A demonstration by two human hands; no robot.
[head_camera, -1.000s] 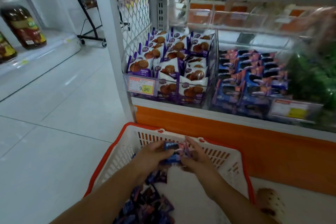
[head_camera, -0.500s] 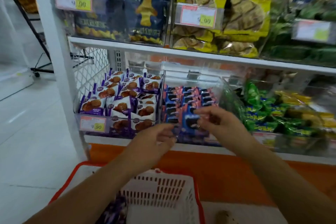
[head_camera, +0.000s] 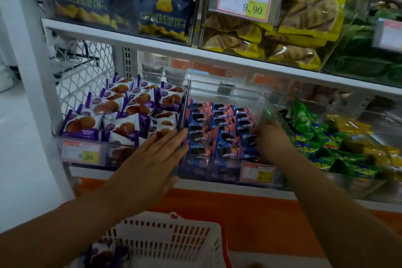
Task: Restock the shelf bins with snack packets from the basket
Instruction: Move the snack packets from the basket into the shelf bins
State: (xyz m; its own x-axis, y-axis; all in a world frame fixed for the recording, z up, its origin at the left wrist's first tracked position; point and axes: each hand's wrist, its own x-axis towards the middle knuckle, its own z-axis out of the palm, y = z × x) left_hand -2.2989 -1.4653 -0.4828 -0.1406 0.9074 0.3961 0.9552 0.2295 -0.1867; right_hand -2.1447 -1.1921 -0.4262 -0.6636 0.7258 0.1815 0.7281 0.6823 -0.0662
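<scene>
A clear middle shelf bin (head_camera: 226,91) holds rows of blue snack packets (head_camera: 219,122). My left hand (head_camera: 156,159) lies flat with straight fingers against the bin's front left corner. My right hand (head_camera: 270,137) reaches into the right side of the bin, its fingers curled on a blue packet (head_camera: 250,139) among the others. Below my arms stands the white basket with a red rim (head_camera: 174,239), with purple and blue packets (head_camera: 104,253) in its left part.
A left bin (head_camera: 65,137) holds purple-and-white waffle packets (head_camera: 121,115), and a right bin has green and yellow packets (head_camera: 315,137). The upper shelf (head_camera: 152,43) carries dark blue bags (head_camera: 161,2) and yellow bags (head_camera: 304,17). An orange base panel (head_camera: 250,209) runs under the bins.
Both hands rose from the basket to the middle bin with blue packets. My right hand has lowered into the bin's right side, and my left hand has opened flat against its front corner.
</scene>
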